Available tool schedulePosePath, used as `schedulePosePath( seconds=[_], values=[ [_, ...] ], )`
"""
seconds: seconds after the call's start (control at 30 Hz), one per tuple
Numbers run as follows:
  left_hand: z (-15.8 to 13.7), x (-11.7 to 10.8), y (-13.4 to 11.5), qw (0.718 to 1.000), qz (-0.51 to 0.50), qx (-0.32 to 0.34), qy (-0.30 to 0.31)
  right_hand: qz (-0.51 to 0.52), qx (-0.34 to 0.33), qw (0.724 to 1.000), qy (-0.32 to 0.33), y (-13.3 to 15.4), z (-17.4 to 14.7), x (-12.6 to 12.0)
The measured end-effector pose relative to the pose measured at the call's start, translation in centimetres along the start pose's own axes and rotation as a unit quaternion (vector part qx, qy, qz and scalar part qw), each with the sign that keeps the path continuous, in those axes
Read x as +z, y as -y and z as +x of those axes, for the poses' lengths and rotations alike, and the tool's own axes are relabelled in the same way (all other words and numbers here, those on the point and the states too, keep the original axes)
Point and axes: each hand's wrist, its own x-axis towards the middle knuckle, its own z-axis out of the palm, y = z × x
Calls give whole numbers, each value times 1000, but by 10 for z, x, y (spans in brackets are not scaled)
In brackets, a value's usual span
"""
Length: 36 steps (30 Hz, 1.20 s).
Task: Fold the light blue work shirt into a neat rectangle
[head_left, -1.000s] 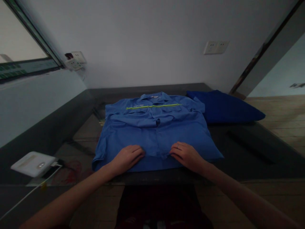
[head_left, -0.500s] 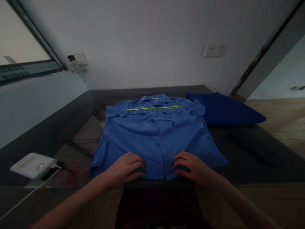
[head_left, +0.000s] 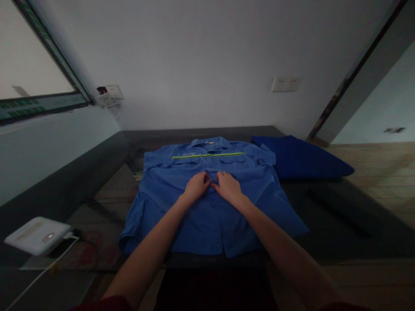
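Observation:
A blue short-sleeved work shirt (head_left: 194, 224) lies spread front up on the dark table, its collar toward the wall. A yellow-green stripe crosses the chest above two pocket flaps. Over the middle of its button front, my left hand (head_left: 197, 185) has its fingers curled down and closed on the cloth. Just across from it, my right hand (head_left: 228, 185) pinches the other side of the front placket, a ring on one finger. The fingertips of both hands nearly meet, and the bit of cloth between them is partly hidden.
A darker blue cushion-like piece (head_left: 298, 157) lies at the right, against the shirt's sleeve. At the left front sits a white box-shaped device (head_left: 39, 235) with a white cable. Sockets (head_left: 286, 84) are on the wall behind the dark table (head_left: 324, 242).
Both hands have moved from the shirt's bottom hem up and inward to the middle of its button front. The shirt lies much as before; the view has tilted slightly.

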Motion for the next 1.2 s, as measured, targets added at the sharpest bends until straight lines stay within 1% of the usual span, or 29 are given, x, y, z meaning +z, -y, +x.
schedulePosePath(
  seconds=[0.07,0.13,0.27,0.37,0.5,0.63,0.73,0.83,0.93,1.07,1.2],
  values=[
    [-6,5,2,1000,8,11,13,-8,12,1000,4,-3,0,12],
    [-11,5,1,1000,17,16,15,-1,20,1000,7,-6,-1,17],
    [-15,1,-3,998,57,13,20,23,9,999,20,-12,-4,17],
    [-17,0,-5,995,101,18,18,24,-8,1000,18,-16,-6,16],
    [-19,-1,-8,990,133,23,33,45,-29,999,-6,-24,-5,19],
    [-22,-3,-15,985,160,13,59,60,-32,997,-36,-30,0,24],
    [-25,-5,-20,981,189,4,48,91,-29,994,-61,-34,3,27],
    [-26,-5,-23,978,204,5,31,166,-28,981,-95,-36,6,30],
    [-26,-4,-23,980,194,12,39,261,-24,957,-125,-38,11,34],
    [-24,-1,-22,983,181,16,41,352,-16,928,-122,-37,14,38],
    [-24,-2,-21,982,185,26,24,391,-17,913,-111,-37,14,37]
  ],
)
